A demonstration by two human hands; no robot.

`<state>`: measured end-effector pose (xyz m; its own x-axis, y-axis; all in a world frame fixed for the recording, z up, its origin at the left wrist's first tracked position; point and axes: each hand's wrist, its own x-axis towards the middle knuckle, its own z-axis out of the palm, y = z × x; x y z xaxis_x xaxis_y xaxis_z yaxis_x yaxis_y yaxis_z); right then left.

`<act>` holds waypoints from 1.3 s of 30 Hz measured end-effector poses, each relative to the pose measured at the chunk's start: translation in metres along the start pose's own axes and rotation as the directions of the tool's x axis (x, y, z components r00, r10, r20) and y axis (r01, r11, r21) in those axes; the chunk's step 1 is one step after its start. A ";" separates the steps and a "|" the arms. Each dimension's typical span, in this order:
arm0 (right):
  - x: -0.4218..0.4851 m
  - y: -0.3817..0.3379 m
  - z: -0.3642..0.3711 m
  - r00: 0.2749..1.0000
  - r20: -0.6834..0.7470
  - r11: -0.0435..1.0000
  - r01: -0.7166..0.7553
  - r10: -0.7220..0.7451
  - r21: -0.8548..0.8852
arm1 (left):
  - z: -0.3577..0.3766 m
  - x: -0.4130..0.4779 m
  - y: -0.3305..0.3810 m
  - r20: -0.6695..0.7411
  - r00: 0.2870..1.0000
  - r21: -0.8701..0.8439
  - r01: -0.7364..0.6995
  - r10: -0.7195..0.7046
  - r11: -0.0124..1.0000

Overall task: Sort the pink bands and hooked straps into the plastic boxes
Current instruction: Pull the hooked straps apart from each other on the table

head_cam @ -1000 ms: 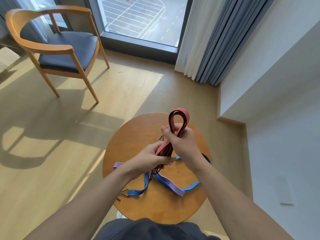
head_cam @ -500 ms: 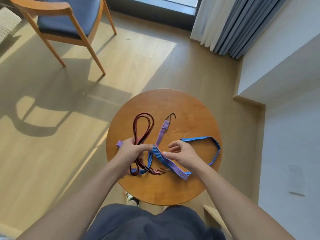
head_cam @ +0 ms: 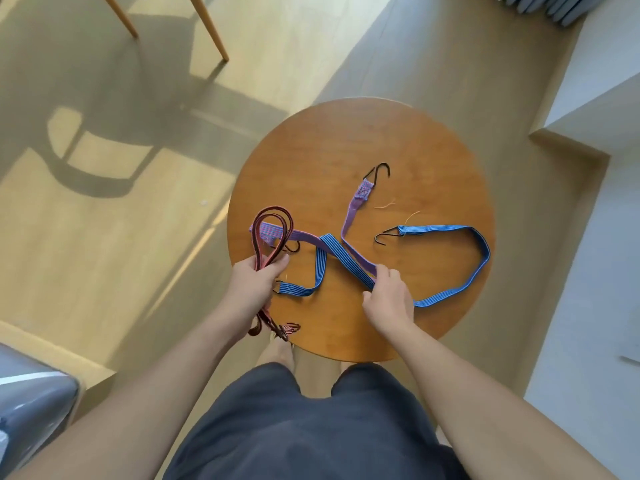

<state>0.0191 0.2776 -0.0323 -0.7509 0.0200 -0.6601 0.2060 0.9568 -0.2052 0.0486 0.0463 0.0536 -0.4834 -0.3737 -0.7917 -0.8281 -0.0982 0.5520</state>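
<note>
Care is needed: left hand [head_cam: 258, 289] grips the folded pink bands [head_cam: 265, 259] at the table [head_cam: 346, 140] edge, right hand [head_cam: 389, 299] pinches the purple hooked strap [head_cam: 350, 216], which should lift slowly so its hooks miss the blue strap [head_cam: 483, 258].

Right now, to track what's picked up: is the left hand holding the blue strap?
No: the left hand grips the folded red strap, while the blue strap lies on the round table.
</note>
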 end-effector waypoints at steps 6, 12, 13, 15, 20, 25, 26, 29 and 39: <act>0.009 0.007 -0.005 0.996 0.033 0.985 0.089 -0.085 -0.145 | -0.009 0.003 -0.003 -0.021 1.000 0.016 0.003 -0.003 1.000; -0.016 -0.008 -0.047 0.994 0.010 0.936 0.099 -0.109 0.338 | -0.023 0.010 0.016 -0.002 0.999 0.004 -0.043 0.043 0.999; -0.023 -0.013 -0.059 0.993 -0.022 0.891 0.112 -0.114 0.440 | -0.023 0.010 0.022 0.001 0.998 0.002 -0.057 0.057 0.998; -0.037 -0.025 -0.089 0.988 -0.081 0.789 0.155 -0.133 0.595 | -0.021 0.007 0.037 0.021 0.996 -0.002 -0.086 0.086 0.996; -0.071 -0.061 -0.166 0.965 -0.158 0.609 0.254 -0.207 0.751 | -0.009 -0.021 0.092 0.270 0.919 0.013 -0.303 0.288 0.953; -0.104 -0.085 -0.231 0.925 -0.224 0.519 0.360 -0.306 0.775 | 0.006 -0.059 0.145 0.529 0.720 -0.065 -0.493 0.449 0.867; -0.111 -0.088 -0.243 0.916 -0.243 0.496 0.380 -0.319 0.781 | 0.009 -0.063 0.154 0.521 0.714 -0.069 -0.511 0.468 0.857; -0.132 -0.094 -0.271 0.895 -0.282 0.441 0.420 -0.345 0.793 | 0.014 -0.075 0.176 0.502 0.658 -0.093 -0.604 0.561 0.792; -0.170 -0.096 -0.317 0.772 -0.435 0.321 0.604 -0.463 0.730 | 0.022 -0.124 0.241 0.444 0.516 -0.233 -0.723 0.733 0.650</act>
<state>-0.0713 0.2742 0.3286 -0.9482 -0.3015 -0.1002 0.0706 0.1075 -0.9917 -0.0975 0.0891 0.2791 -0.9821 0.1445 -0.1206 -0.1231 -0.0084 0.9924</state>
